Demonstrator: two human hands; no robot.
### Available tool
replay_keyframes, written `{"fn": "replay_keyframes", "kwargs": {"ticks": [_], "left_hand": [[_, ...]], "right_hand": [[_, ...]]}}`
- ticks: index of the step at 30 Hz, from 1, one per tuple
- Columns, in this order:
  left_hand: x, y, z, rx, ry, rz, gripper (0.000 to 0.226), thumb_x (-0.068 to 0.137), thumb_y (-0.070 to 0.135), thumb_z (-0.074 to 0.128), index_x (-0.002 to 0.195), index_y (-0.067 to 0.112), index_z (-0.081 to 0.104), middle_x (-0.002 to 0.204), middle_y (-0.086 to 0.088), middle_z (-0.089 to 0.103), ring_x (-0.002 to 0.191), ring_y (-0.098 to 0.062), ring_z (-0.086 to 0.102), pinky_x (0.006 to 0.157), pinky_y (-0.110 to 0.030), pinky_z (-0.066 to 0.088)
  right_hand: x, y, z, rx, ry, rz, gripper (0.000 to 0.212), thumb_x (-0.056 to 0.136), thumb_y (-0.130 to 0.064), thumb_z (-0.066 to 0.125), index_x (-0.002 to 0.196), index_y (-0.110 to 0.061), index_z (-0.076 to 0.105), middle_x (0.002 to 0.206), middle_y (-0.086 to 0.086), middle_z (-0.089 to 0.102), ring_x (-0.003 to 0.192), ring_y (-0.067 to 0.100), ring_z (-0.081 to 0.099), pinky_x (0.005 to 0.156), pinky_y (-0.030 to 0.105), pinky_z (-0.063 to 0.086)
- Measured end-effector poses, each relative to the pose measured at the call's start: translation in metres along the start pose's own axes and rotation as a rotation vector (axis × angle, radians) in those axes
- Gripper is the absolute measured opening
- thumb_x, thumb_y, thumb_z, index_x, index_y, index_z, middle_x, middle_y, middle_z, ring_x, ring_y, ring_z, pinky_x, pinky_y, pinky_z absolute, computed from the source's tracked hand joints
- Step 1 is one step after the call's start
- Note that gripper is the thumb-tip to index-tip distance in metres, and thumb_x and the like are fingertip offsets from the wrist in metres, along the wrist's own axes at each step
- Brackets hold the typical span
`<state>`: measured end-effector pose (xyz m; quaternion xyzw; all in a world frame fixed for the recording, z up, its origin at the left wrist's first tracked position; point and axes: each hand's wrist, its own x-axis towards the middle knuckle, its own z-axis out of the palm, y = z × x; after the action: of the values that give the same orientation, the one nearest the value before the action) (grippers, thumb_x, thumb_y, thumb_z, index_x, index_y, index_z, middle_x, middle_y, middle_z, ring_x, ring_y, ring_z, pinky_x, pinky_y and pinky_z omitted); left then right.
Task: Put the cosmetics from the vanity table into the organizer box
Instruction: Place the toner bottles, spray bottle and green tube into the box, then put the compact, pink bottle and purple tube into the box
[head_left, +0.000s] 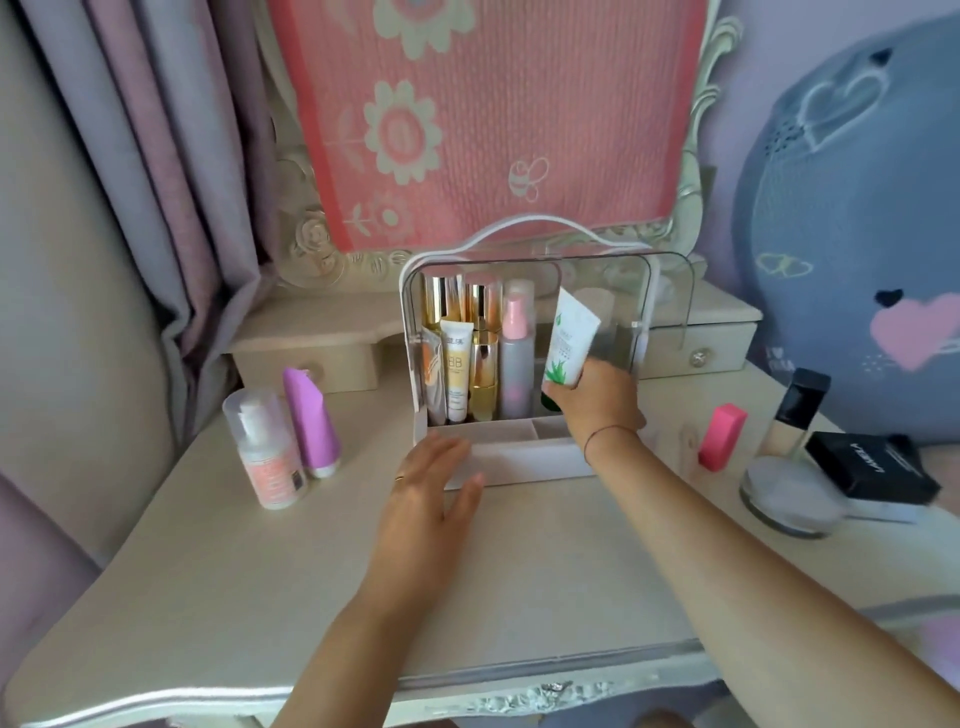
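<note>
The white organizer box (519, 462) stands open at the back middle of the vanity table (311, 597), its clear lid (660, 291) raised. Inside stand gold bottles, a BB tube (457, 374) and a pink-capped spray bottle (517, 364). My right hand (597, 400) holds a white tube with green aloe print (569, 338), cap down, inside the box's right part. My left hand (431, 478) rests flat with spread fingers against the box's front left edge.
Left of the box stand a clear bottle with a pink label (265, 452) and a purple tube (311, 421). To the right are a pink lipstick (722, 436), a foundation bottle (795, 410), a black compact (872, 467) and a glass jar (789, 499). A mirror covered by pink cloth (493, 119) stands behind.
</note>
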<state>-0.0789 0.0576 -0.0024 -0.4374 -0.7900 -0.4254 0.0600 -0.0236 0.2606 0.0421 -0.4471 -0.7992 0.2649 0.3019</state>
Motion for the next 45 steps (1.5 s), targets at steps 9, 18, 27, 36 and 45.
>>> {"fn": "replay_keyframes", "kwargs": {"ticks": [9,18,27,36,45], "left_hand": [[0.000,0.001,0.002,0.007,0.015,0.017,0.037,0.090,0.027,0.058,0.125,0.014,0.058,0.137,0.001,0.051,0.134,-0.011,0.036,0.109,-0.014,0.020],[-0.001,0.002,0.001,-0.004,0.016,0.029,0.038,0.090,0.026,0.058,0.126,0.013,0.058,0.138,0.000,0.050,0.136,-0.011,0.033,0.102,0.002,0.010],[-0.001,0.001,0.002,0.000,0.010,0.024,0.038,0.090,0.026,0.057,0.126,0.013,0.058,0.138,0.000,0.051,0.137,-0.011,0.034,0.107,-0.008,0.017],[0.000,0.000,0.001,-0.010,0.016,0.010,0.037,0.090,0.024,0.058,0.125,0.012,0.059,0.137,-0.001,0.052,0.135,-0.012,0.037,0.108,-0.016,0.022],[-0.001,0.000,0.000,-0.030,0.013,-0.009,0.036,0.090,0.022,0.057,0.125,0.012,0.060,0.140,-0.002,0.051,0.137,-0.011,0.035,0.110,-0.020,0.021]], "right_hand": [[0.011,-0.005,0.006,-0.195,0.007,-0.038,0.011,0.090,-0.016,0.053,0.088,-0.007,0.059,0.075,0.009,0.053,0.073,0.026,0.048,0.048,0.020,0.020],[0.028,-0.008,0.017,-0.303,-0.067,-0.045,0.026,0.084,-0.011,0.063,0.110,-0.008,0.066,0.104,0.016,0.069,0.096,0.035,0.065,0.064,0.030,0.042],[0.027,-0.009,0.017,-0.354,-0.076,-0.049,0.030,0.083,-0.015,0.067,0.112,-0.006,0.063,0.106,0.015,0.069,0.096,0.033,0.066,0.063,0.032,0.046],[-0.006,0.005,-0.012,-0.115,0.027,-0.169,0.020,0.087,-0.025,0.058,0.078,-0.010,0.067,0.079,0.008,0.068,0.075,0.029,0.060,0.060,0.029,0.044],[-0.081,0.073,-0.077,0.074,0.324,-0.434,0.005,0.081,-0.009,0.069,0.080,-0.013,0.066,0.083,0.000,0.067,0.082,0.018,0.059,0.073,0.033,0.048]]}}
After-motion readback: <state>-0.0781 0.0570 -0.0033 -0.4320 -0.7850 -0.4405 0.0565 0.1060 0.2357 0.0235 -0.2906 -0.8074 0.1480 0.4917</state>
